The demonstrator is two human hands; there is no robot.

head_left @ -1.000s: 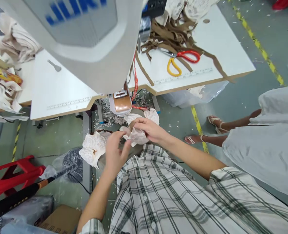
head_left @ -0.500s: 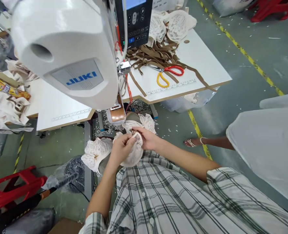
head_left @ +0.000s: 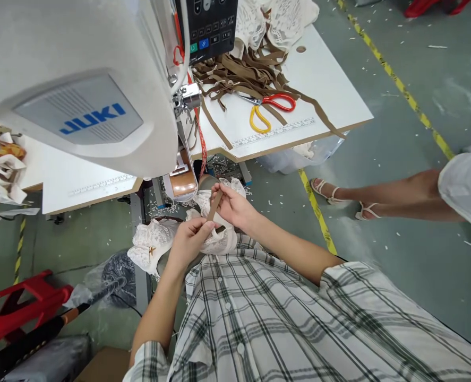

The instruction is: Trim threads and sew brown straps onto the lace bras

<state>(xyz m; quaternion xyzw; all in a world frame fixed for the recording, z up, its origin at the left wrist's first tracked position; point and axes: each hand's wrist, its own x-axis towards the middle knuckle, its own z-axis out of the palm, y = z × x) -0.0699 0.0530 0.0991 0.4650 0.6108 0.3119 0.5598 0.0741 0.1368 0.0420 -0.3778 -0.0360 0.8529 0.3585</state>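
A short brown strap [head_left: 215, 206] is stretched between my two hands above my lap. My left hand [head_left: 189, 240] pinches its lower end, close to a white lace bra [head_left: 220, 243]. The upper end is gripped between the thumb and fingers of my right hand [head_left: 232, 206]. White lace cups lie across my lap on both sides of my hands, the left one [head_left: 152, 245] bearing a small brown bow. Just beyond my hands is the copper-coloured end of the sewing machine's arm [head_left: 182, 185].
The white JUKI sewing machine head [head_left: 87, 101] looms at the upper left. On the white table [head_left: 331, 90] lie brown straps [head_left: 243, 71], lace cups and red-and-yellow scissors [head_left: 273, 106]. A red stool [head_left: 20, 307] stands lower left. Another person's legs [head_left: 398, 196] are at right.
My right hand has moved slightly up and away from my left, and the brown strap now shows stretched between them. The person at right has stepped further right. The view has shifted.
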